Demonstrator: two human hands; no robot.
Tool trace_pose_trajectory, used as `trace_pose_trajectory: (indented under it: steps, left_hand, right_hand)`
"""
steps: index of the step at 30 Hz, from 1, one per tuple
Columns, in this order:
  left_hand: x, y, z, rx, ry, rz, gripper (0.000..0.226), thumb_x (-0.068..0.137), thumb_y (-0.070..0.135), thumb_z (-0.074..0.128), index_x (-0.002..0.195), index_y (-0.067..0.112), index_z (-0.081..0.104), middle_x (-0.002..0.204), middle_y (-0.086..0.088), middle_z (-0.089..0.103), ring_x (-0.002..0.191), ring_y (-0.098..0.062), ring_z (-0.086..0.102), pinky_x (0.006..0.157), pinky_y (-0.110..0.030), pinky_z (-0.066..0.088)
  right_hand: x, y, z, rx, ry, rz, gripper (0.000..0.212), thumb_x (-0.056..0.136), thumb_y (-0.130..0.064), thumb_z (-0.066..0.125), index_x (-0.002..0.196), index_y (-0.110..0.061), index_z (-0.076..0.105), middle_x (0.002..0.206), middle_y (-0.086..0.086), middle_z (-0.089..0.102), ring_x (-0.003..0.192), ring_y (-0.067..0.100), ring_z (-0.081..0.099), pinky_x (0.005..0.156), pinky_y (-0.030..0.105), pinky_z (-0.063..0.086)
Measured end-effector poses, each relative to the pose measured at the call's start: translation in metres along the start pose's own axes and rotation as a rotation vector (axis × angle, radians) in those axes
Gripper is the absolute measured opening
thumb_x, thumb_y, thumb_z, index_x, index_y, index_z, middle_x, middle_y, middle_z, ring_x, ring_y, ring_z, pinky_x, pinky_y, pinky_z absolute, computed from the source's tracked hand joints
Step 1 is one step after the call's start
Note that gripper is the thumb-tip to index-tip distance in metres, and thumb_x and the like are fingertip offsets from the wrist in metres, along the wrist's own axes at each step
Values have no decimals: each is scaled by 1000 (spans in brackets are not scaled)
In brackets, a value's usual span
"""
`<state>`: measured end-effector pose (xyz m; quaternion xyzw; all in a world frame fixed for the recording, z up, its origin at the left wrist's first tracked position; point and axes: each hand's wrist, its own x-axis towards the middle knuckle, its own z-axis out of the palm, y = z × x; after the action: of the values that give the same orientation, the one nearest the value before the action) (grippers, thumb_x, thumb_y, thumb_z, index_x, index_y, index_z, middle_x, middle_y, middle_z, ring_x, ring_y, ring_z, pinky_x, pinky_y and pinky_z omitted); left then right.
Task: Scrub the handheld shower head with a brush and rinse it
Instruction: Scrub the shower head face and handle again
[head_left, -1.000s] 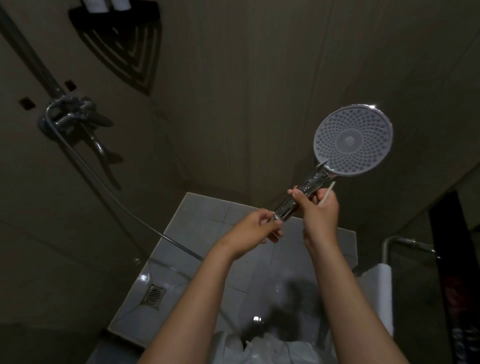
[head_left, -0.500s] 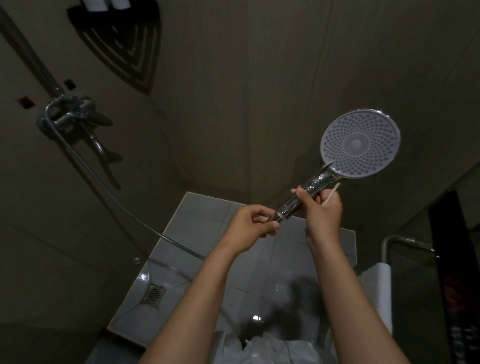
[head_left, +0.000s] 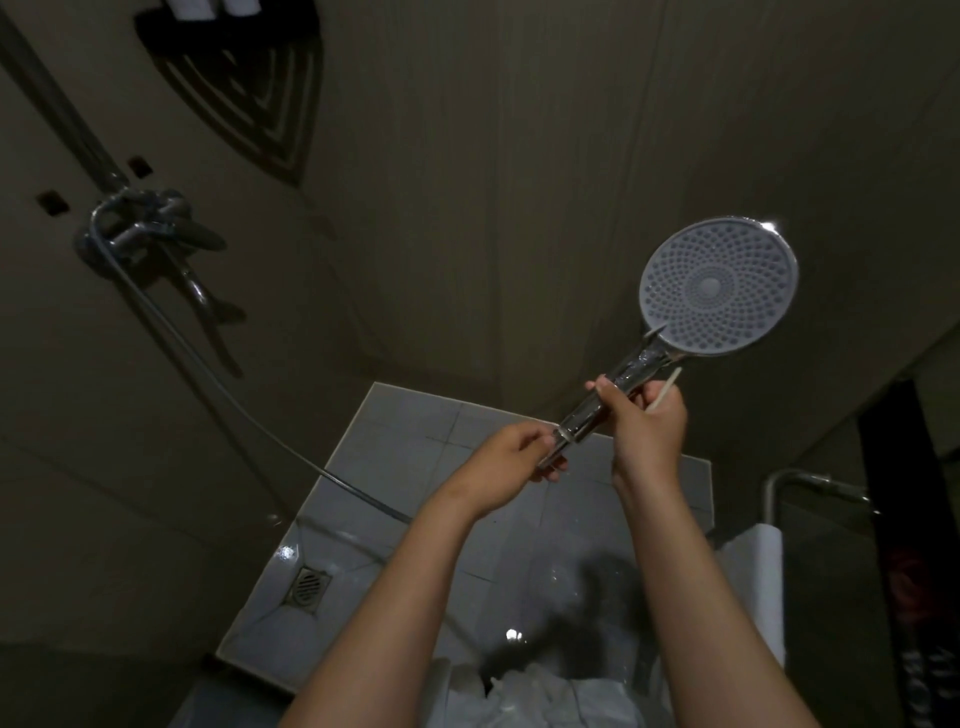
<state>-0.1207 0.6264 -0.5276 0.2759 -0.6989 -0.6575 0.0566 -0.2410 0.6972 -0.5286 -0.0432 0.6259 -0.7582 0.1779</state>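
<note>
The main risk I see is a slip: the chrome handle (head_left: 597, 410) glints as if wet, the round shower head (head_left: 719, 286) is raised high out to the right with its nozzle face turned toward the camera, and that far end probably carries most of the weight. A loosened grip could let it swing down or drop to the tiled floor (head_left: 395, 415) near the drain (head_left: 310, 584). The hose (head_left: 363, 493) sags away to the left toward the wall tap, so a tug or snag there could twist the head round and pull it off line. The right hand (head_left: 649, 426) is also doing two jobs, and it may fumble either one when scrubbing begins. Its fingers (head_left: 602, 387) are curled tightly round the middle of the handle, while a thin pale stick (head_left: 666, 388), probably the brush's shaft, pokes up and to the right from the same fist. No bristles can be seen, and nothing touches the nozzle face, so scrubbing looks not yet begun. The left hand (head_left: 511, 462) sits lower and to the left of the right, the two just apart, and its fingers (head_left: 543, 470) are curled close, pinching the bottom end of the handle where the hose joins. Both hands are closed on the one fitting, with none of their fingers spread or free.
</note>
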Motion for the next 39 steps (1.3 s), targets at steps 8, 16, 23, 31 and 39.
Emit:
trace_pose_trajectory:
  steps: [8, 16, 23, 31, 39]
  left_hand:
    - [-1, 0, -6, -11, 34, 54, 15, 91, 4, 55, 95, 16, 63, 79, -4, 67, 69, -13, 65, 66, -19, 49]
    - [-4, 1, -7, 116, 223, 133, 31, 68, 4, 80, 81, 21, 58, 64, 9, 53, 51, 4, 46, 58, -16, 43]
    - [-7, 7, -6, -51, 5, 22, 18, 92, 9, 56, 110, 8, 53, 87, -6, 62, 67, -8, 61, 71, -18, 50]
    - [-8, 5, -10, 57, -18, -15, 31, 100, 25, 39, 96, 9, 66, 103, -14, 71, 100, -3, 58, 97, -21, 34]
    - [-4, -7, -10, -9, 100, 80, 11, 86, 12, 65, 77, 18, 64, 71, 3, 72, 73, -9, 67, 84, -26, 48]
  right_hand:
    - [-1, -1, -1, -9, 15, 22, 51, 70, -12, 76, 106, 12, 49, 104, 31, 64, 97, 39, 66, 81, 41, 55]
    - [-2, -1, 2, 33, 19, 26, 41, 79, 2, 69, 109, 17, 47, 102, 31, 63, 98, 37, 67, 82, 38, 55]
    - [-4, -7, 6, 70, -59, 15, 39, 80, 1, 69, 109, 16, 46, 96, 26, 61, 92, 31, 68, 74, 29, 58]
    - [-3, -8, 7, 78, -65, 10, 36, 80, 1, 69, 107, 12, 49, 95, 22, 63, 88, 29, 70, 68, 26, 56]
    - [-3, -6, 8, 88, -59, 16, 34, 79, 2, 69, 105, -6, 49, 91, 19, 61, 85, 28, 69, 79, 37, 57]
